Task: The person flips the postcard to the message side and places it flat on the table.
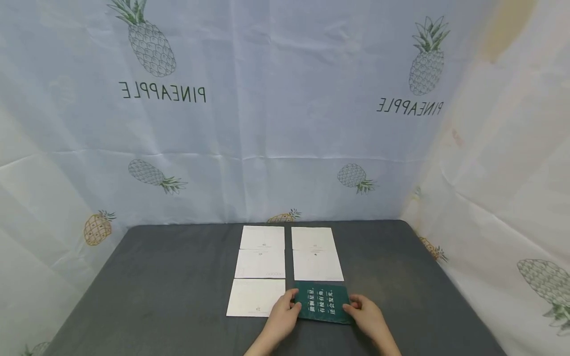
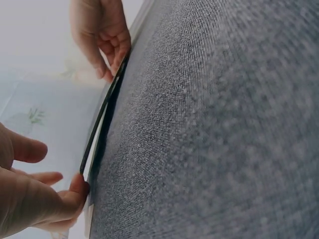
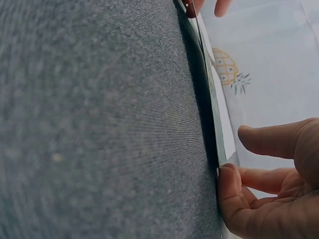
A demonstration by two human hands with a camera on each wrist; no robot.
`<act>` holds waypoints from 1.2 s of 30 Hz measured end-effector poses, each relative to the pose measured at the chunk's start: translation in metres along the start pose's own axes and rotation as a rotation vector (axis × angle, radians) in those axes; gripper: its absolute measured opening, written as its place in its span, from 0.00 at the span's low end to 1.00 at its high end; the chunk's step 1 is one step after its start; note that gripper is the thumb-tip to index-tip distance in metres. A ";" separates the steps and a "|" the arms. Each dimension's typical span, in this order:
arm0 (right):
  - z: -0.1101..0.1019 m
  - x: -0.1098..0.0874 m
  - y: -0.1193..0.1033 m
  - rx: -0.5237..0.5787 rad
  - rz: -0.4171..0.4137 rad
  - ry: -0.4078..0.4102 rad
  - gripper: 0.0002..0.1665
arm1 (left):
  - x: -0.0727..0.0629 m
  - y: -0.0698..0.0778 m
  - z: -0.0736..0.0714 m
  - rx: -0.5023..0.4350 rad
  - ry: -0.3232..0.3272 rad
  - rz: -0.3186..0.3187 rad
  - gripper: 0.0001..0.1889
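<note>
A dark green card (image 1: 324, 302) with white characters lies between my two hands near the front of the table, at the lower end of the right column of white cards. My left hand (image 1: 283, 314) holds its left edge and my right hand (image 1: 367, 316) holds its right edge. In the left wrist view the card (image 2: 97, 127) shows edge-on, low over the dark cloth, with a thin gap and shadow beneath. Fingertips meet its edge in the right wrist view, where the right thumb (image 3: 271, 140) stands apart from it.
Three white cards form a left column, the nearest (image 1: 254, 296) beside my left hand. Two more white cards, the nearer (image 1: 317, 266) just beyond the green one, form a right column. A dark grey table (image 1: 187, 287) carries them. Pineapple-print curtains (image 1: 289, 123) hang around it.
</note>
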State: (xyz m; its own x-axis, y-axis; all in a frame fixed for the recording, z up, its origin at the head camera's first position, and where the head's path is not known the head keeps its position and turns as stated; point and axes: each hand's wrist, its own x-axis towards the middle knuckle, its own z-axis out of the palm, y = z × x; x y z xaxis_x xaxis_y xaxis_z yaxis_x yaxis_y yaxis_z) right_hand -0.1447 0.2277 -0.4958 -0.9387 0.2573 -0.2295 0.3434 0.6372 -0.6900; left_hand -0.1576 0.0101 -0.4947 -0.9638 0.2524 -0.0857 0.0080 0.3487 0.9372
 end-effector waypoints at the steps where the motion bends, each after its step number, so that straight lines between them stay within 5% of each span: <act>1: 0.000 0.000 0.000 0.007 0.004 -0.003 0.30 | 0.000 0.000 0.000 -0.001 0.007 0.001 0.21; 7: -0.001 0.000 0.003 0.096 0.028 0.002 0.31 | 0.000 0.002 0.000 -0.044 0.011 0.014 0.22; 20: -0.013 -0.004 -0.007 0.380 0.008 0.147 0.28 | 0.005 0.011 -0.002 -0.086 0.112 0.065 0.19; 29: -0.009 -0.005 -0.001 0.765 -0.076 0.198 0.33 | 0.010 0.007 -0.004 -0.105 0.142 0.070 0.15; 36: -0.009 -0.001 0.003 0.757 0.014 0.167 0.30 | 0.014 0.000 -0.006 -0.158 0.129 0.013 0.17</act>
State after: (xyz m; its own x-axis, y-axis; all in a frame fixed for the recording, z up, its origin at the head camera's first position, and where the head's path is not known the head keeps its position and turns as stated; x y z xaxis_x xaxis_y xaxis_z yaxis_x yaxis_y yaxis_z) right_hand -0.1430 0.2357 -0.4915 -0.8966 0.4062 -0.1762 0.1834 -0.0215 -0.9828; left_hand -0.1723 0.0084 -0.4943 -0.9901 0.1350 -0.0386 -0.0113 0.1974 0.9803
